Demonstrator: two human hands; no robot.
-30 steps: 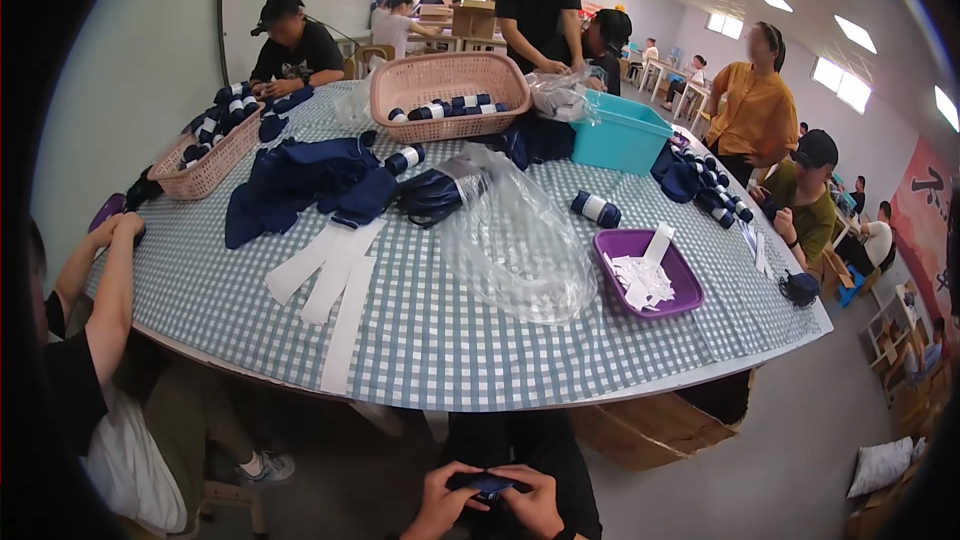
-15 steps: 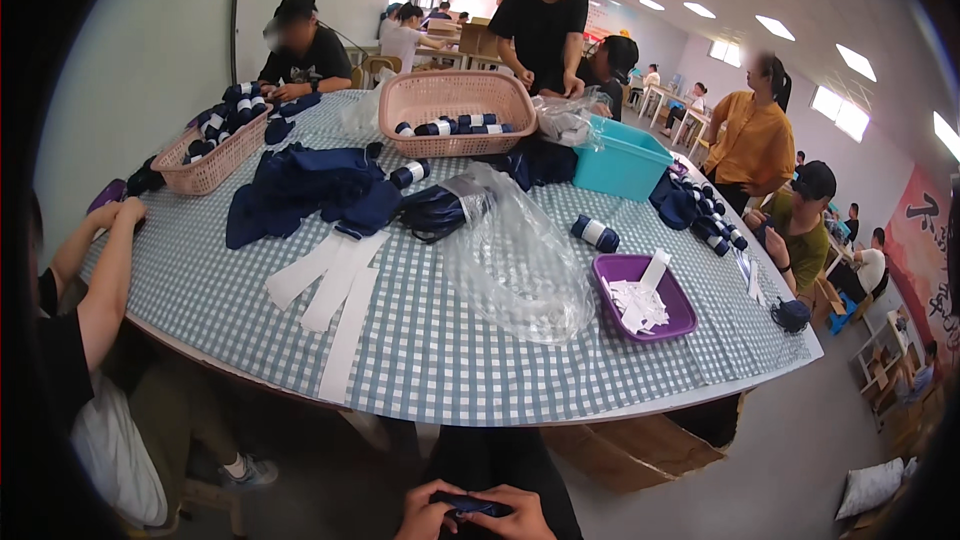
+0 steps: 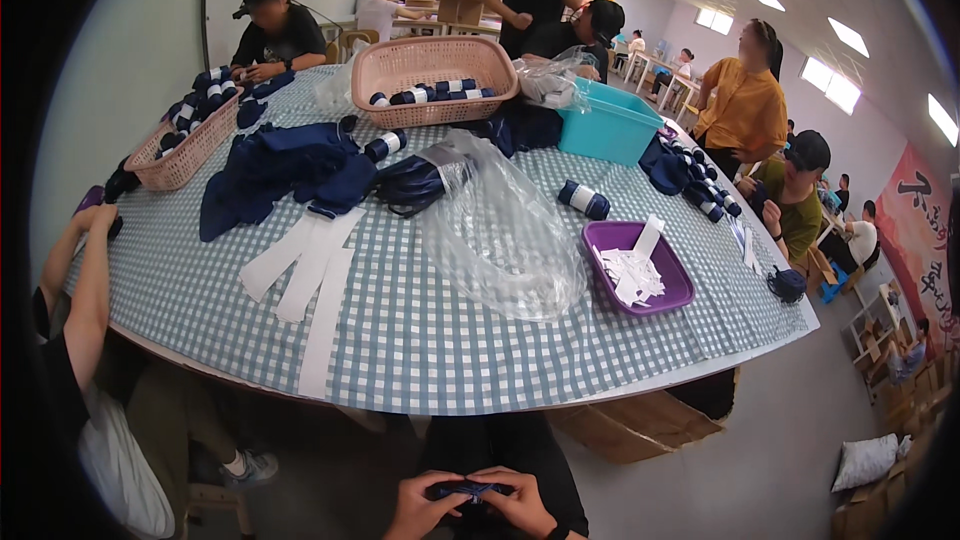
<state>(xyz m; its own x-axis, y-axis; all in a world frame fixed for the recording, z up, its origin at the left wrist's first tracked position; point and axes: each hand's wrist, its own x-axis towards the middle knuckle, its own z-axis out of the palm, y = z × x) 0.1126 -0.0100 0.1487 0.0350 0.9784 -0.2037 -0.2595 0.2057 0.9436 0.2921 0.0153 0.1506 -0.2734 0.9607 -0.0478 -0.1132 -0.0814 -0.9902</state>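
Note:
Low in front of my lap, my left hand (image 3: 422,506) and my right hand (image 3: 517,503) are closed from both sides around a small dark navy cloth bundle (image 3: 462,489). Their thumbs press on its near side, and much of the bundle is hidden by the fingers. On the table beyond lie three long white paper strips (image 3: 325,325) and a purple tray (image 3: 690,292) with small white paper pieces. A navy roll with a white band (image 3: 584,200) rests just behind the tray.
A checked tablecloth (image 3: 420,365) covers the table. On it are a clear plastic bag (image 3: 505,260), navy cloths (image 3: 275,170), pink baskets (image 3: 435,55) of banded rolls and a turquoise bin (image 3: 612,125). Co-workers surround the table; one's forearms (image 3: 85,270) rest at left. A cardboard box (image 3: 640,427) sits underneath.
My hands have risen slightly, still holding the navy bundle, and their fingers have shifted around it. The view has tilted a little, and the standing co-worker's arm has lifted.

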